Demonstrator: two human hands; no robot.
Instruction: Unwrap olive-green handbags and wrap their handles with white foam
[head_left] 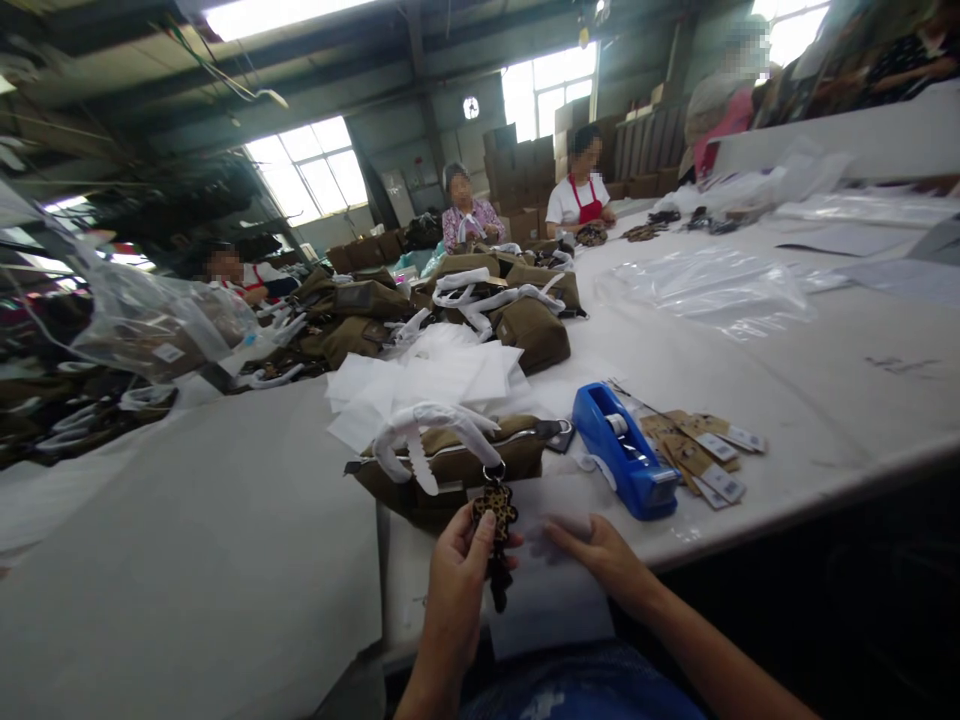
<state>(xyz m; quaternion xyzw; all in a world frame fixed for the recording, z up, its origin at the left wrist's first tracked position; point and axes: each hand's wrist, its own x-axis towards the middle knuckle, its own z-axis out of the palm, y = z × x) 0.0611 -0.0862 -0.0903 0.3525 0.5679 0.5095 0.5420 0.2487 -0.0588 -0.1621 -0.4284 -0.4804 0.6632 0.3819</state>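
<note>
My left hand pinches a leopard-print bag charm, its dark lower end dangling below the fingers. By a ring the charm hangs from the wrapped handle of an olive handbag, which lies on the table just beyond my hands. White wrapping covers the handle. My right hand grips a thin translucent white sheet between thumb and fingers. That sheet spreads behind and below the charm, down over the table's front edge.
A blue tape dispenser stands right of the handbag, with several brown tags beside it. White foam sheets and a heap of olive bags lie beyond. Clear plastic bags cover the right side. Co-workers sit across the table.
</note>
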